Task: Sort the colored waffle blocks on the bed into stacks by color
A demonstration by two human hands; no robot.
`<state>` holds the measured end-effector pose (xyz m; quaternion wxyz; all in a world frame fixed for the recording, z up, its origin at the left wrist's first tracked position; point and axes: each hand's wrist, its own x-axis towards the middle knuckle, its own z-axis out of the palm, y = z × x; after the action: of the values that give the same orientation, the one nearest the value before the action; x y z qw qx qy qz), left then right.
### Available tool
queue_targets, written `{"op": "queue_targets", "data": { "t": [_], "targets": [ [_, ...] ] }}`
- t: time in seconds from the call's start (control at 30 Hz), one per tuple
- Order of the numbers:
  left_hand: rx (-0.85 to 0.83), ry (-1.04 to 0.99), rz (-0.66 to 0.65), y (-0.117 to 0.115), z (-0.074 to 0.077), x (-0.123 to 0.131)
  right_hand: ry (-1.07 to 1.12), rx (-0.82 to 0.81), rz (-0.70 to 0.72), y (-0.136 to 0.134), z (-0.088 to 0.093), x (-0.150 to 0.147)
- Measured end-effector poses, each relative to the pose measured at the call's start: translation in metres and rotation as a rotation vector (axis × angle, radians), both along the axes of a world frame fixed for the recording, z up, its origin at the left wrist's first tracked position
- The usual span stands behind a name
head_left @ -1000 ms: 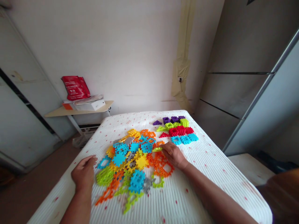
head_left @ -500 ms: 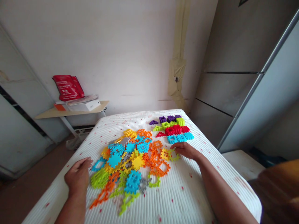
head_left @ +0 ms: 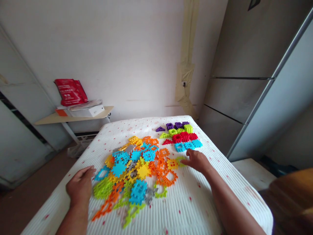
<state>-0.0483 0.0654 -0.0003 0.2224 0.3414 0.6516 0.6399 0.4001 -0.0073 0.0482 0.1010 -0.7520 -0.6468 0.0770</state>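
A mixed pile of toothed plastic building pieces lies in front of me, with yellow pieces [head_left: 143, 170], blue pieces [head_left: 138, 192], orange pieces [head_left: 170, 176], lime pieces and grey ones overlapping. Left of the pile, my left hand [head_left: 79, 182] rests on the cloth, loosely bent and with nothing visible in it, close to a blue frame piece [head_left: 102, 173]. At the right edge of the pile is my right hand [head_left: 197, 160], thumb and forefinger apart. Its lower fingertip touches or hovers over a lime piece [head_left: 180, 161], partly covered by the hand, beside an orange-yellow window piece [head_left: 172, 164].
Beyond my right hand, pieces stand in rows by colour: blue row [head_left: 188, 146], red row [head_left: 185, 137], lime row [head_left: 179, 131] and purple row [head_left: 178, 125]. A spotted white cloth [head_left: 181, 202] covers the table. A side shelf [head_left: 53, 119] holds a red bag [head_left: 70, 92] and boxes.
My right hand has shifted slightly right and towards me over the lime piece, and its thumb and forefinger have parted. The left hand stays nearly still.
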Motion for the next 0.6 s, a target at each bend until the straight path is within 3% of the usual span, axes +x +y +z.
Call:
{"op": "queue_targets", "data": {
  "t": [0.23,0.6],
  "targets": [
    [-0.022,0.004,-0.002,-0.01,0.015,0.011,-0.114,-0.003,0.028,-0.009,-0.004,-0.022],
    [-0.009,-0.022,-0.006,-0.008,0.012,0.011,0.063,0.105,0.246,-0.005,-0.016,0.007]
  ]
}}
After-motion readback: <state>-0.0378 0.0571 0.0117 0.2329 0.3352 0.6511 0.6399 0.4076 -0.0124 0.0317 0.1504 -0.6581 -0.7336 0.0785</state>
